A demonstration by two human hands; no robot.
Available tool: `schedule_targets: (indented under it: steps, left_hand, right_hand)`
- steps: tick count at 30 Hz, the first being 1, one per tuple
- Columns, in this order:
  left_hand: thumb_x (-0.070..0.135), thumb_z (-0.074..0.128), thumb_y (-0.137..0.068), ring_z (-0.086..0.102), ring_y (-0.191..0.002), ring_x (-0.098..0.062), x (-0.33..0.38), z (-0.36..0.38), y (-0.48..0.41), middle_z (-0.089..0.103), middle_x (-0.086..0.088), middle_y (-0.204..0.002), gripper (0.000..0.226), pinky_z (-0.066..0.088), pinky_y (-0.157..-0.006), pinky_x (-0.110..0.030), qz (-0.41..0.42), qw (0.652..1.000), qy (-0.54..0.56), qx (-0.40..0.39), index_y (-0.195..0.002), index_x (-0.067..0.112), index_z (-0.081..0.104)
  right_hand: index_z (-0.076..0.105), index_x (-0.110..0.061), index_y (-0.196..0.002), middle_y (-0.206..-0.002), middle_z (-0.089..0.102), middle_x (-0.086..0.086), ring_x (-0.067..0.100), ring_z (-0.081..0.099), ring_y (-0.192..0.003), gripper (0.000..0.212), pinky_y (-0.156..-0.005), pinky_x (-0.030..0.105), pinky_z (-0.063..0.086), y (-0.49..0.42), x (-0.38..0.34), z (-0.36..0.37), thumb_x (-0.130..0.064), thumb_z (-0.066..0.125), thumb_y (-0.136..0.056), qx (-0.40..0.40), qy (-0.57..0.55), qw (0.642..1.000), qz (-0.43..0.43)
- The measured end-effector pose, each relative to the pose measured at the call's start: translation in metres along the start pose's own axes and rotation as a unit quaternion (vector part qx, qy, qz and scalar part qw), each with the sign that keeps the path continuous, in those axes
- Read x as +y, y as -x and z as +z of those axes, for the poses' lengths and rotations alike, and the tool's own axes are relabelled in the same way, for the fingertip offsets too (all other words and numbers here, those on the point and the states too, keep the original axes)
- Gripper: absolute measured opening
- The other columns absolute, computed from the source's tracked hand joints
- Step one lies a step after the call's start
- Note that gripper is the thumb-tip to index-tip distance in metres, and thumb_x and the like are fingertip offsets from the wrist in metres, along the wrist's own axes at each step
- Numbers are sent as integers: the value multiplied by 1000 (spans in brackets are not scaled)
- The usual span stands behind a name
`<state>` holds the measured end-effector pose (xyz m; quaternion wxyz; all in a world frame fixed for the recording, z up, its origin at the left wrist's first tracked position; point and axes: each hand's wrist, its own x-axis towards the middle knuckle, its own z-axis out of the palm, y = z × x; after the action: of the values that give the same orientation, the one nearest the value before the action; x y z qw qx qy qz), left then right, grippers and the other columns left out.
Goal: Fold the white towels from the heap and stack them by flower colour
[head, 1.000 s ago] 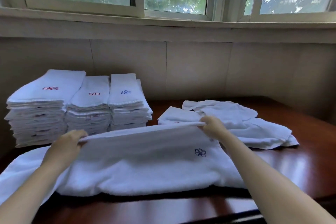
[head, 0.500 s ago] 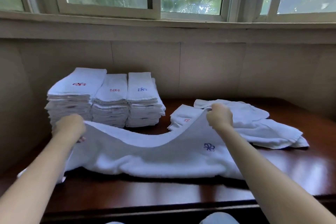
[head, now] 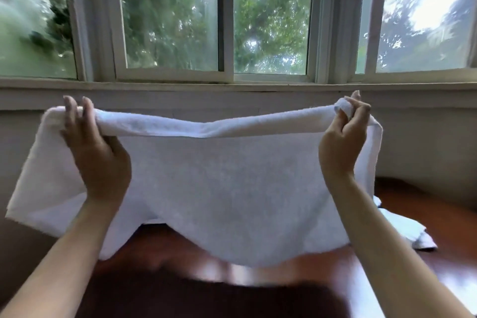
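White towel is up in the air, held by its top edge between both hands and hanging as a wide sheet in front of the window. Top edge is rolled or doubled over into a thick band that sags slightly in the middle. Plain white terry on the visible face; no flower showing on this side. Lower hem hangs uneven just above the table, with the left corner flaring out past the left forearm.

Left hand: fingers curled over the band, thumb under it, gripping. Right hand: fingers and thumb pinching a bunched corner of the band.

The sheet blocks most of the far side of the table. Only a bit of the heap of white towels shows, lying at right beyond the right forearm, crumpled.

Surface: dark reddish wooden table, glossy, with light reflections near the towel's hem. Behind: pale wall under a sill, white-framed sliding window, and green trees outside. Frame is motion-blurred.
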<state>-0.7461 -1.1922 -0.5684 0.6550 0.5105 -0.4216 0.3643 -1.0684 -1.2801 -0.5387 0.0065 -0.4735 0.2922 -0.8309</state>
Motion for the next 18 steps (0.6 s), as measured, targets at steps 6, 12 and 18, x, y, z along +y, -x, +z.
schedule_targets:
  steps: [6, 12, 18]
  left_hand:
    - [8, 38, -94, 19, -143, -38, -34, 56, -35, 16, -24, -155, 57, 6, -118, -44, 26, 982, -78, -171, -148, -5, 21]
    - [36, 40, -101, 4, -148, -25, -97, 96, 55, -12, -7, -159, 63, 20, -116, -38, -73, 763, -175, -618, -153, 17, 10]
    - [54, 23, -99, 3, -148, -17, -136, 53, 217, 2, 1, -161, 60, 6, -118, -36, -122, 677, -256, -679, -152, 28, 12]
  right_hand:
    - [45, -2, -135, -147, 37, 22, 31, 35, -137, 38, -99, 4, 19, -34, 27, 31, -2, 40, -97, -103, 119, 988, -7]
    - [5, -23, -153, -154, -26, 20, 33, 6, -146, 74, -108, 30, 25, 40, 132, 45, -25, 52, -96, -495, 297, 797, 176]
    - [12, -38, -149, -160, -1, -1, 26, 4, -147, 55, -115, 52, 9, 212, 208, -4, -55, 20, -98, -683, 447, 557, 154]
